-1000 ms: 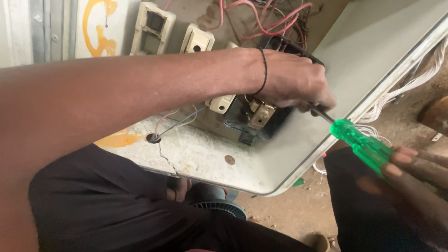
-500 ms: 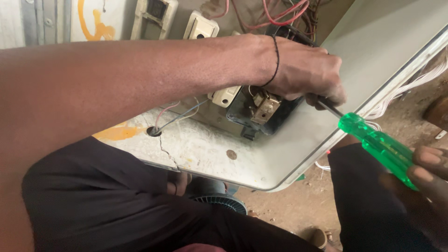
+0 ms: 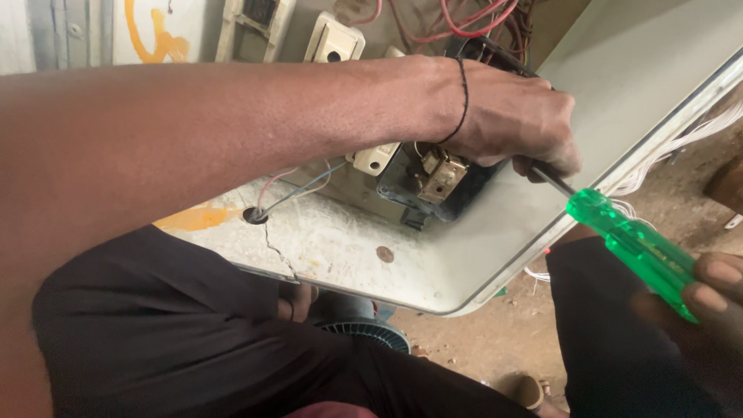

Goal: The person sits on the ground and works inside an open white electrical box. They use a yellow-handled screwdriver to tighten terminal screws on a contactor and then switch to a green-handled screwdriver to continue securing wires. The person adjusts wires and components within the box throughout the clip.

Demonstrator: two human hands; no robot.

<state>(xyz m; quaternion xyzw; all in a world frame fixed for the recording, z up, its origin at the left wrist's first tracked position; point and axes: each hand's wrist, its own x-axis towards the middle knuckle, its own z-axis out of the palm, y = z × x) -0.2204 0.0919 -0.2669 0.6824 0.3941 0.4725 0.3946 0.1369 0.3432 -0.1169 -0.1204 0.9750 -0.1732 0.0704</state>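
The screwdriver [image 3: 631, 249] was one of those see-through bright green plastic-handled ones with a thin dark metal shaft. It ran diagonally from the lower right up toward the middle of the frame, out past the edge of the pale grey panel [image 3: 635, 85]. The right hand [image 3: 716, 298] sat at the bottom right corner, fingers [image 3: 724, 272] wrapped around the butt end of the green handle. The left hand [image 3: 507, 116] came in across the whole shot, a thin black band [image 3: 463, 101] on its wrist, and was curled over the shaft right where the tip went in, so the tip itself was hidden. Couldn't tell whether those fingers actually pinched the shaft or just rested on it. Just below that hand sat a dark block with brass terminals [image 3: 437, 178], next to a cream connector [image 3: 377, 159]. Red wires [image 3: 472, 19] looped above, and the panel's surface was cracked near a small hole [image 3: 255, 215].
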